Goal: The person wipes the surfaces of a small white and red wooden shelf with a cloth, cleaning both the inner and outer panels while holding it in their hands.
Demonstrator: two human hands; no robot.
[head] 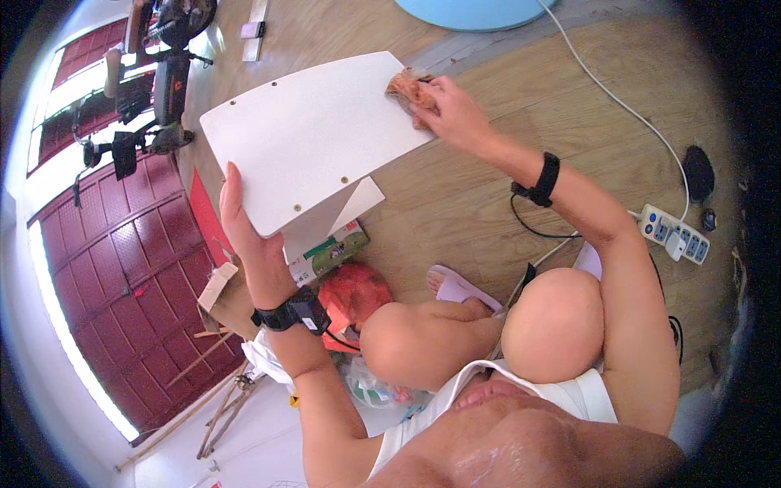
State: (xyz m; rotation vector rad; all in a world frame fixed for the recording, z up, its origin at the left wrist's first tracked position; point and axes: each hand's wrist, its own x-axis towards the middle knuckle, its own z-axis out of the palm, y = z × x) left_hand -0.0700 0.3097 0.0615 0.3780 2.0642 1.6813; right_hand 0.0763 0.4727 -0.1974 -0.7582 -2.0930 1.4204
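Note:
A white panel with rounded corners and several screw heads [317, 134] lies before me, part of a boxlike piece whose side shows beneath its near edge. My left hand [244, 219] is pressed against the panel's left end, thumb up along the edge and palm at the lower corner. At the opposite end, my right hand [448, 113] grips a crumpled orange-brown cloth [409, 91], which touches the panel near its right edge. The fingers partly hide the cloth. Both wrists wear black straps.
A power strip [677, 235] with cables lies on the wooden floor at right. Below the panel are a printed box [332, 250], a red plastic bag [354, 293] and a cardboard box [235, 305]. A scooter [171, 79] stands upper left; a blue round object [476, 12] is at the top.

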